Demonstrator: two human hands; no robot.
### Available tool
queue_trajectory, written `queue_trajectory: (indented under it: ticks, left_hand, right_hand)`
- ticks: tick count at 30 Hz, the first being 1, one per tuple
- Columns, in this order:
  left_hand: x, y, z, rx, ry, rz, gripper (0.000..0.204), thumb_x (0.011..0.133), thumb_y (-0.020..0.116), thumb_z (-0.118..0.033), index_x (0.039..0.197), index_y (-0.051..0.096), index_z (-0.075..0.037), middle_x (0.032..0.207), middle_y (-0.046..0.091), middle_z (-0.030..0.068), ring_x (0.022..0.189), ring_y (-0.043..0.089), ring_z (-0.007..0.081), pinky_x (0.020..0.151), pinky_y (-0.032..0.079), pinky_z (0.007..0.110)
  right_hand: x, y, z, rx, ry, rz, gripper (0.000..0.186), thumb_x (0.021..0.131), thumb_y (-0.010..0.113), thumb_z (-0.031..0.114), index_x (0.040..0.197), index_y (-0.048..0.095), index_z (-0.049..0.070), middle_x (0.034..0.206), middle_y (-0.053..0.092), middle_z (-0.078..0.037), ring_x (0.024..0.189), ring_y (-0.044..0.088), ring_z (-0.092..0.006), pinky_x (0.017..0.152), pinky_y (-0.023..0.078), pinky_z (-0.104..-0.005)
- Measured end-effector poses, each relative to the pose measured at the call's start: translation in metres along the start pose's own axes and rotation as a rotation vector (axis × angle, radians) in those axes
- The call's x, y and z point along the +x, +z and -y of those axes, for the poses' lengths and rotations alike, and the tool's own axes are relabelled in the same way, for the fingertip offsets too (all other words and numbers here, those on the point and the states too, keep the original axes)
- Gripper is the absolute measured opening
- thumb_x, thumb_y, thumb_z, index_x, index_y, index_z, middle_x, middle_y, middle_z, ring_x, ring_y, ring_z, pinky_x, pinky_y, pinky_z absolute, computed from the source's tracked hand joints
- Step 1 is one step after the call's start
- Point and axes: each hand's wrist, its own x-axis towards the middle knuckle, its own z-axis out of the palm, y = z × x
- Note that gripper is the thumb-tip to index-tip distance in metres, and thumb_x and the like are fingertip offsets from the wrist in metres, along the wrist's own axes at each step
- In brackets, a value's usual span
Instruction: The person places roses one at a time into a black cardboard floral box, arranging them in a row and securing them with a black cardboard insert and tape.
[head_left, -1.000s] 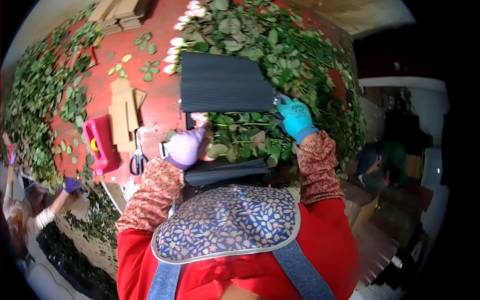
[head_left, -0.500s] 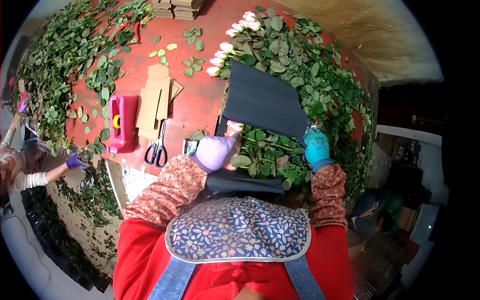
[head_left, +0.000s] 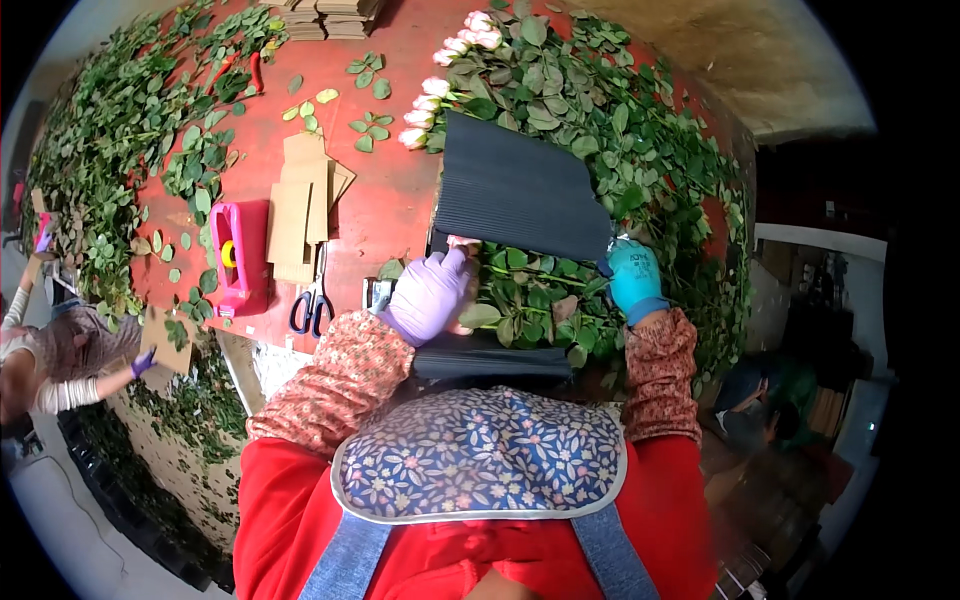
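My left hand (head_left: 428,295), in a lavender glove, is closed with its fingers bent over pale pink roses at the left end of a leafy bunch (head_left: 530,300). One pink rose bloom (head_left: 462,241) peeks out above its fingertips; the other blooms are mostly covered. A black ribbed mat (head_left: 520,185) has its far flap raised behind the stems, and its near part (head_left: 490,362) lies along my apron. At the flap's right corner, my right hand (head_left: 635,278) in a teal glove is closed on the mat's edge, beside the stems. Its fingertips are partly hidden.
Left on the red table (head_left: 380,215) are scissors (head_left: 313,300), a pink tape dispenser (head_left: 240,258) and cardboard pieces (head_left: 300,210). More pink roses (head_left: 425,115) lie beyond the mat, with leafy stems (head_left: 660,160) at right. Another person (head_left: 75,365) handles cardboard at far left.
My left fingers have shifted up over the pink bloom, covering more of it. My right hand stays at the flap's corner. The person at left now has a cardboard piece raised.
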Motion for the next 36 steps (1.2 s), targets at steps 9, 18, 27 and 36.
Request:
queue_trajectory:
  ticks: [9,18,27,36]
  left_hand:
    - [0.001,0.005,0.003,0.088,-0.019,0.038,0.038,0.084,0.063,-0.020,0.121,0.061,-0.009,0.126,0.062,0.0071,0.071,0.061,0.0232,0.056,0.049,0.039]
    - [-0.007,-0.010,0.019,-0.485,-0.149,0.037,0.043,0.087,0.065,-0.017,0.129,0.060,-0.010,0.131,0.062,0.0119,0.097,0.069,0.0314,0.079,0.057,0.039]
    - [-0.058,-0.044,0.050,-0.472,-0.319,-0.108,0.031,0.092,0.061,-0.011,0.123,0.064,-0.007,0.107,0.068,0.0163,0.097,0.066,0.0353,0.086,0.053,0.040]
    - [-0.073,-0.031,0.045,-0.322,-0.385,-0.081,0.029,0.087,0.069,-0.025,0.111,0.067,-0.010,0.089,0.068,0.0137,0.085,0.067,0.0335,0.073,0.053,0.044]
  right_hand:
    - [-0.007,-0.006,-0.002,0.113,0.026,-0.019,0.018,0.078,0.067,0.014,0.094,0.070,0.005,0.100,0.068,-0.016,0.093,0.064,-0.0358,0.080,0.053,-0.0454]
    - [-0.039,-0.137,0.065,0.436,0.210,0.030,0.025,0.090,0.068,0.028,0.108,0.069,0.009,0.083,0.069,-0.015,0.071,0.065,-0.0355,0.065,0.051,-0.0452]
    - [-0.021,-0.128,0.115,0.445,-0.170,0.008,0.031,0.092,0.067,0.029,0.116,0.069,0.009,0.067,0.065,-0.011,0.059,0.063,-0.0292,0.056,0.048,-0.0431]
    - [0.021,-0.092,0.158,0.256,-0.488,0.096,0.031,0.091,0.069,0.026,0.116,0.069,0.008,0.066,0.064,-0.013,0.056,0.061,-0.0310,0.054,0.047,-0.0431]
